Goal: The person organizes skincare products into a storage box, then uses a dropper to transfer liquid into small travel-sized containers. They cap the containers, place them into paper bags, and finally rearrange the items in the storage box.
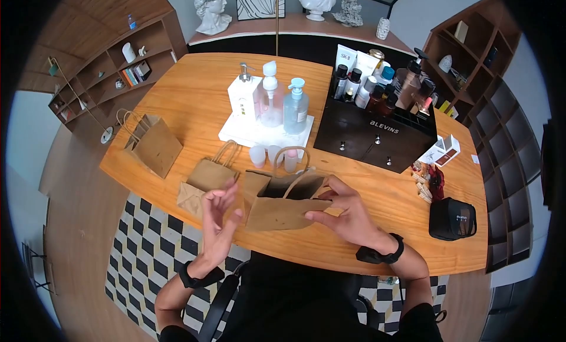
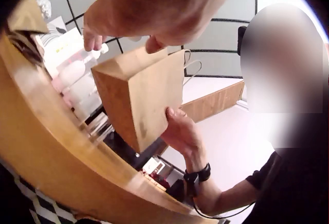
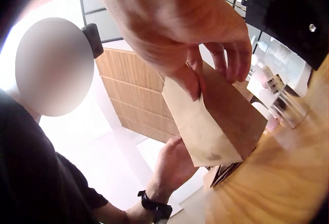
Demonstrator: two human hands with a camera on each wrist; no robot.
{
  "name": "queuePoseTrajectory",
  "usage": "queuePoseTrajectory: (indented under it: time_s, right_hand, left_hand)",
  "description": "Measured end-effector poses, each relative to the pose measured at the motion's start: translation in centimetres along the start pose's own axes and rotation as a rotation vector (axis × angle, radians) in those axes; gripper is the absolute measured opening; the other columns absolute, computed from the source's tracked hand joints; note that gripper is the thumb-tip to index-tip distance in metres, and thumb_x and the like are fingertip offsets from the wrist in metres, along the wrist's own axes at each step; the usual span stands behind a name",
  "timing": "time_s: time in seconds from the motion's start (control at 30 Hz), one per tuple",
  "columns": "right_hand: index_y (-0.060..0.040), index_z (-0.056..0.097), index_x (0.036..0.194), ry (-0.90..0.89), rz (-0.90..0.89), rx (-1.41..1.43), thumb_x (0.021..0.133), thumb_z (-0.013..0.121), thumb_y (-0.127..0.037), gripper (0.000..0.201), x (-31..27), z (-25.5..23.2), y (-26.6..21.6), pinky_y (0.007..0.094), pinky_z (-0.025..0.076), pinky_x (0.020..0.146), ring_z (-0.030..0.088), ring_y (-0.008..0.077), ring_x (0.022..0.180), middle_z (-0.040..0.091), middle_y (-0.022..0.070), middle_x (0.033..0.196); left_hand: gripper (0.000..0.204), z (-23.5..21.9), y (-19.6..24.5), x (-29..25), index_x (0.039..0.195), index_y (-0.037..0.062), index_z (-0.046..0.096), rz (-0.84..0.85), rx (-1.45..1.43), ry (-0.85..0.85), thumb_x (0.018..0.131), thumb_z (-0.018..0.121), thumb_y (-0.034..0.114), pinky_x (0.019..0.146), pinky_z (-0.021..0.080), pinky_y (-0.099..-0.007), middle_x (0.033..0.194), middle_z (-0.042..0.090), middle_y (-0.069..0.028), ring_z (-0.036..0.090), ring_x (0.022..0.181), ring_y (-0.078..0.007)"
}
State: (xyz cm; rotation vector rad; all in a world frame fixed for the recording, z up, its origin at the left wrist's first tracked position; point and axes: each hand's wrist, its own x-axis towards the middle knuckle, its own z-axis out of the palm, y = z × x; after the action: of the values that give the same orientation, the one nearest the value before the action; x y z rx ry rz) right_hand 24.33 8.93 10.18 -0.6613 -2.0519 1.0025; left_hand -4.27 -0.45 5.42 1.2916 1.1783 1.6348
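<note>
A brown paper bag [image 1: 280, 215] with twisted paper handles is held upright near the table's front edge, its mouth spread open. My right hand [image 1: 346, 215] pinches the bag's right side near the rim, thumb on the front panel, as the right wrist view of the bag [image 3: 198, 126] also shows. To the left of the bag, my left hand [image 1: 218, 221] is held up with fingers apart and nothing in it. A flattened paper bag [image 1: 209, 176] with a folded bottom lies just behind that hand. Another paper bag [image 1: 156, 146] sits at the table's left edge.
Pump bottles [image 1: 295, 109] stand on a white tray [image 1: 227, 132], with small frosted cups [image 1: 257, 155] before it. At the right are a black cosmetics organizer [image 1: 365, 132] full of bottles, a white box [image 1: 449, 150], a dark red item [image 1: 436, 181] and a black pouch [image 1: 451, 218].
</note>
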Motion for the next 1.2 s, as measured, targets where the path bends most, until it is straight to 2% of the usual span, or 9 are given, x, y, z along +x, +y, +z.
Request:
queuePoseTrajectory:
  time_s: [0.1,0.17,0.27,0.47,0.77,0.8,0.83,0.97,1.2]
  right_hand:
    - [0.0076,0.068,0.076,-0.049,0.033,0.024,0.087,0.089,-0.01,0.029,0.4,0.0,0.2,0.0379,0.056,0.091,0.066,0.0304,0.118,0.066,0.0174,0.129]
    - [0.0076,0.067,0.076,-0.074,0.026,0.028,0.087,0.089,-0.011,0.031,0.6,0.1,0.1,0.038,0.056,0.091,0.066,0.0304,0.116,0.066,0.0171,0.128]
    - [0.0069,0.067,0.077,-0.132,0.043,0.034,0.088,0.089,-0.013,0.031,0.7,0.5,-0.4,0.0384,0.056,0.093,0.067,0.0305,0.115,0.067,0.0171,0.128]
    - [0.0049,0.068,0.083,-0.159,-0.052,0.012,0.087,0.09,-0.016,0.031,0.7,1.0,-0.6,0.0395,0.057,0.093,0.067,0.0313,0.12,0.067,0.0165,0.136]
    - [0.0044,0.068,0.076,-0.147,-0.273,-0.305,0.09,0.085,-0.016,0.03,0.6,2.3,1.4,0.0447,0.058,0.092,0.069,0.0343,0.116,0.07,0.0177,0.128]
    - [0.0006,0.073,0.093,-0.158,-0.309,-0.285,0.088,0.086,-0.013,0.019,0.9,2.1,1.3,0.0441,0.056,0.095,0.067,0.0331,0.119,0.068,0.0163,0.133]
    - [-0.0033,0.079,0.109,-0.168,-0.346,-0.265,0.086,0.087,-0.01,0.026,1.1,2.0,1.1,0.0434,0.055,0.097,0.066,0.032,0.123,0.067,0.015,0.138]
    - [-0.0009,0.076,0.105,0.029,-0.269,-0.265,0.091,0.084,-0.014,0.021,1.4,2.0,-1.8,0.0447,0.057,0.092,0.068,0.0333,0.118,0.064,0.0172,0.14]
    - [-0.0046,0.075,0.116,-0.121,-0.158,-0.128,0.096,0.079,-0.016,0.023,0.7,1.5,-1.7,0.0384,0.059,0.089,0.068,0.0273,0.116,0.061,0.0134,0.139]
  left_hand:
    - [0.033,-2.8,0.3,1.1,0.129,0.0045,0.057,0.165,0.21,-0.287,0.099,0.069,0.007,0.123,0.037,-0.0475,0.154,0.052,-0.0231,0.042,0.154,-0.0356]
    - [0.026,-1.5,3.0,1.2,0.114,0.0025,0.067,0.117,0.252,-0.201,0.091,0.079,0.007,0.116,0.043,-0.0455,0.143,0.062,-0.0215,0.054,0.142,-0.0357]
    - [0.021,-0.8,4.1,2.7,0.089,-0.0014,0.076,0.4,0.664,-0.298,0.082,0.091,0.011,0.087,0.052,-0.0423,0.103,0.075,-0.0134,0.066,0.101,-0.0324]
    - [0.017,-1.9,5.9,2.4,0.084,-0.0058,0.076,0.355,0.659,-0.342,0.092,0.082,0.008,0.06,0.051,-0.0349,0.099,0.076,-0.0133,0.065,0.068,-0.0228]
    - [0.012,-2.3,8.3,1.6,0.096,-0.0019,0.082,0.416,0.747,-0.36,0.095,0.079,0.01,0.07,0.061,-0.0322,0.104,0.078,-0.0143,0.076,0.082,-0.0225]
    - [0.012,-2.4,8.7,1.7,0.096,-0.0019,0.082,0.414,0.752,-0.36,0.095,0.079,0.01,0.07,0.061,-0.0322,0.104,0.078,-0.0143,0.076,0.082,-0.0225]
    - [0.01,-2.5,9.2,1.8,0.093,-0.0014,0.082,0.448,0.772,-0.311,0.094,0.08,0.008,0.068,0.06,-0.0317,0.101,0.077,-0.0139,0.075,0.079,-0.0221]
    - [0.013,-5.3,10.1,3.3,0.084,-0.0022,0.079,0.343,0.864,-0.042,0.094,0.08,0.007,0.064,0.056,-0.03,0.088,0.072,-0.0135,0.074,0.075,-0.0198]
    - [0.026,-10.5,5.4,13.9,0.091,-0.0075,0.076,0.185,0.722,0.357,0.102,0.074,0.016,0.059,0.053,-0.0299,0.067,0.061,-0.0056,0.077,0.073,-0.0164]
